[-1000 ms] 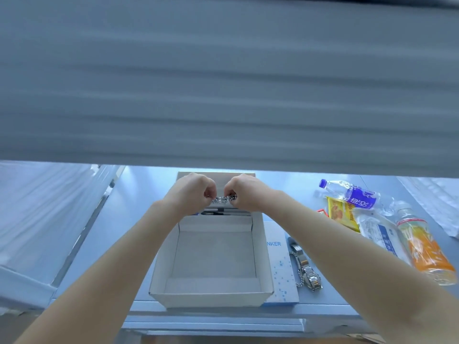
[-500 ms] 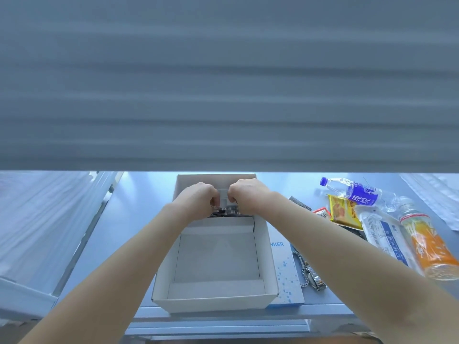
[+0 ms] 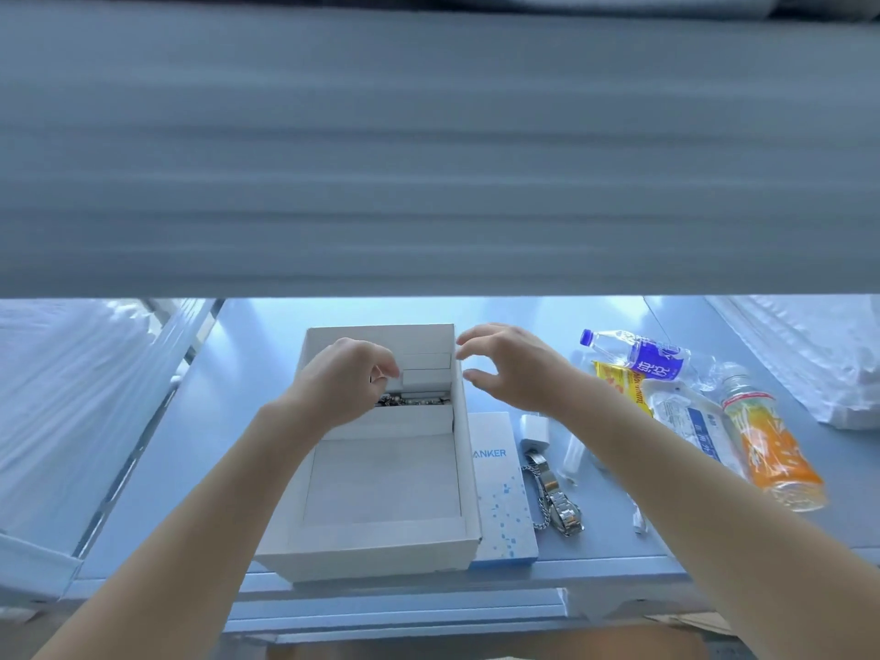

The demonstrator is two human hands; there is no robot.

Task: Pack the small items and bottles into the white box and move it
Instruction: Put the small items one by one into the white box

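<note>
A chain bracelet (image 3: 412,400) is seen lying in the white box (image 3: 381,550); the bottles (image 3: 635,357), watch (image 3: 555,495) and Anker box (image 3: 500,488) are left on the tabletop (image 3: 619,316). Left hand (image 3: 340,383) grip is curled, contents indeterminate; right hand (image 3: 512,369) is open.

head cam | looks forward-down, close over table (image 3: 266,354) | single view

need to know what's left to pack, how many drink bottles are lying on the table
2. The purple-label bottle lies at the far right of the table; the orange-label bottle lies nearer, at the right edge. Clear wrappers beside them could hide another.
</note>
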